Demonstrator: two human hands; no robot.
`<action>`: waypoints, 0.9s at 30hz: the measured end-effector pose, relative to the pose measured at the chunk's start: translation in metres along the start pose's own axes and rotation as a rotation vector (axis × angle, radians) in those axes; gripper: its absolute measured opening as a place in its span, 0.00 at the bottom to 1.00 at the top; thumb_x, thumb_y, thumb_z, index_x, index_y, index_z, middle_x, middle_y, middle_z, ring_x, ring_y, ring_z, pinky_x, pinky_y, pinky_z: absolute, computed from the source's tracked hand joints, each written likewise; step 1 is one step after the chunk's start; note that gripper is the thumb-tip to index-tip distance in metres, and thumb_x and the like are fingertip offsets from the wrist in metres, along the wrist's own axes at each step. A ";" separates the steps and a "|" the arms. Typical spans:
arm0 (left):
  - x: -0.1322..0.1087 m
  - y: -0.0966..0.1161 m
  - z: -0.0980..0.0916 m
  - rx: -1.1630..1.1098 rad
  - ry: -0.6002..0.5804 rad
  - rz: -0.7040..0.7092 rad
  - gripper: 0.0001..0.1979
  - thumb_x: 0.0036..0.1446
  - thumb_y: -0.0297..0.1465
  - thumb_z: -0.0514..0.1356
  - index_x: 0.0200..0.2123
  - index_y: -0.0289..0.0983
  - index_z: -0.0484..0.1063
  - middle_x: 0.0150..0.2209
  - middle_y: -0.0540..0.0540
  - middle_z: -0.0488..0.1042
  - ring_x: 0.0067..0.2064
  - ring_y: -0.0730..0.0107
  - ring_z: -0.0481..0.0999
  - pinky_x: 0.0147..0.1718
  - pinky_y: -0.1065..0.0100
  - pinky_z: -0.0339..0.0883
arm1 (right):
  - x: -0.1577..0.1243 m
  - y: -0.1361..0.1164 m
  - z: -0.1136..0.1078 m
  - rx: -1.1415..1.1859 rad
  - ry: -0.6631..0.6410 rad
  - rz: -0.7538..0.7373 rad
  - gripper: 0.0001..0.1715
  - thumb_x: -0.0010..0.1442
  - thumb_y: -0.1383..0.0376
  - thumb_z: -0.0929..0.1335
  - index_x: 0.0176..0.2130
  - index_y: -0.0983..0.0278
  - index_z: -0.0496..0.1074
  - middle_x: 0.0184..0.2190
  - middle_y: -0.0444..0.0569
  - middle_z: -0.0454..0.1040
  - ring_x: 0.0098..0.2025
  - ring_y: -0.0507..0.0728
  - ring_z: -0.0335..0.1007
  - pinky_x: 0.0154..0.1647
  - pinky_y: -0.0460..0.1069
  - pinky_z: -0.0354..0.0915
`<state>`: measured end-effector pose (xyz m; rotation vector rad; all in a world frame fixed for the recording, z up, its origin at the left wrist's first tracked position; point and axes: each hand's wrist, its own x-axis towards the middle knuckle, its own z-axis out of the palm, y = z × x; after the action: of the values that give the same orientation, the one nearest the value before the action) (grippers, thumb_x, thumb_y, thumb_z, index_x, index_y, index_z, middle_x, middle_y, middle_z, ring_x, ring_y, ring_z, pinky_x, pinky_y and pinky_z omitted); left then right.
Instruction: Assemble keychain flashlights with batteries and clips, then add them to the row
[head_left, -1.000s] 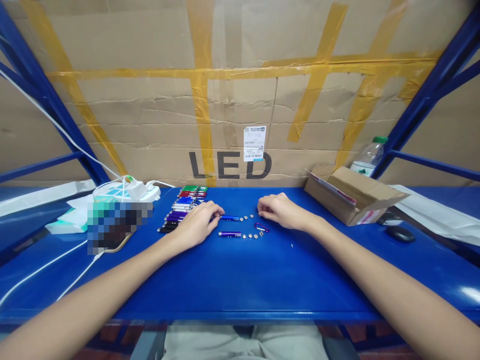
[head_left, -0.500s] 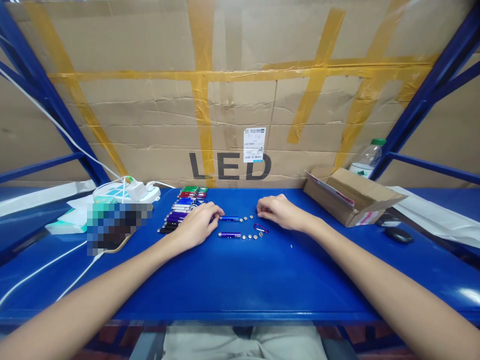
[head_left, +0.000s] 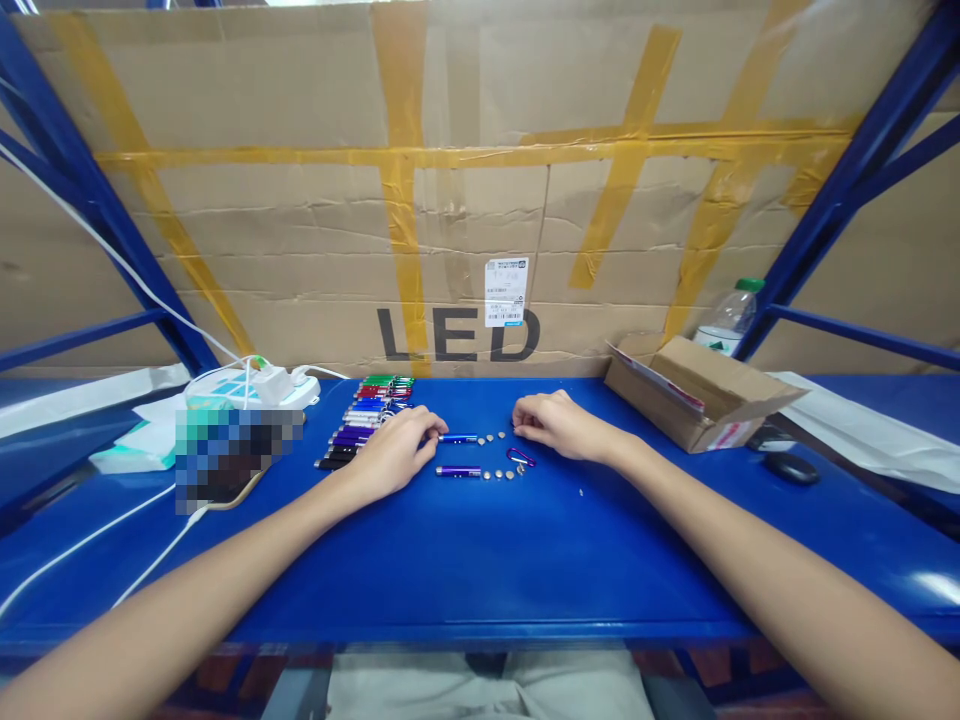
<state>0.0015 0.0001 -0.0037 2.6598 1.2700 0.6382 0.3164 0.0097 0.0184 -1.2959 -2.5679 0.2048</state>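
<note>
My left hand [head_left: 399, 445] rests on the table with thumb and fingertips closed at the left end of a small blue flashlight [head_left: 459, 438]. Beside that flashlight's right end lie several button cells [head_left: 490, 438] in a row. My right hand [head_left: 559, 425] is closed just right of these cells, fingers curled together; whatever is in them is hidden. Nearer to me lies a purple flashlight [head_left: 458, 471], with more button cells [head_left: 498, 474] and a purple carabiner clip [head_left: 520, 457] at its right. Left of my left hand, several pen-like flashlights [head_left: 352, 437] in assorted colours lie stacked side by side, partly covered by it.
A blue table [head_left: 480, 560] stands before a large cardboard sheet [head_left: 315, 220]. On the left are a phone [head_left: 240, 470], a power strip [head_left: 300, 386] and white cables. An open cardboard box [head_left: 697, 395], a bottle [head_left: 727, 318] and a black mouse [head_left: 791, 468] are on the right.
The view has shifted very slightly. Both hands, the flashlights and the button cells keep their places.
</note>
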 end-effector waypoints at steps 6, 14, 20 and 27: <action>0.000 -0.001 0.000 -0.018 0.018 0.020 0.10 0.67 0.26 0.58 0.48 0.39 0.78 0.44 0.43 0.80 0.47 0.56 0.79 0.48 0.57 0.72 | 0.000 0.002 0.002 -0.010 0.016 -0.017 0.06 0.70 0.70 0.69 0.37 0.62 0.73 0.39 0.49 0.83 0.40 0.58 0.77 0.41 0.50 0.56; 0.000 -0.001 -0.001 -0.009 0.005 0.005 0.10 0.68 0.26 0.58 0.48 0.39 0.77 0.44 0.43 0.80 0.48 0.56 0.80 0.48 0.56 0.72 | -0.001 0.000 0.001 -0.004 0.013 -0.010 0.07 0.69 0.71 0.68 0.37 0.62 0.74 0.38 0.49 0.84 0.39 0.58 0.77 0.42 0.50 0.56; 0.000 -0.002 0.000 -0.012 0.013 -0.003 0.09 0.67 0.27 0.59 0.47 0.40 0.78 0.43 0.44 0.80 0.47 0.56 0.79 0.47 0.57 0.72 | -0.001 -0.001 -0.001 0.032 0.000 0.022 0.07 0.69 0.69 0.68 0.37 0.62 0.74 0.36 0.48 0.83 0.37 0.57 0.77 0.42 0.50 0.56; 0.000 -0.002 -0.001 -0.009 0.022 -0.003 0.08 0.67 0.28 0.60 0.46 0.40 0.77 0.43 0.44 0.80 0.46 0.56 0.79 0.48 0.57 0.72 | -0.001 0.000 -0.001 0.045 -0.001 0.032 0.06 0.69 0.69 0.69 0.37 0.61 0.73 0.36 0.47 0.83 0.37 0.57 0.77 0.41 0.50 0.56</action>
<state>-0.0005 0.0015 -0.0032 2.6502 1.2739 0.6735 0.3168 0.0092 0.0188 -1.3209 -2.5294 0.2680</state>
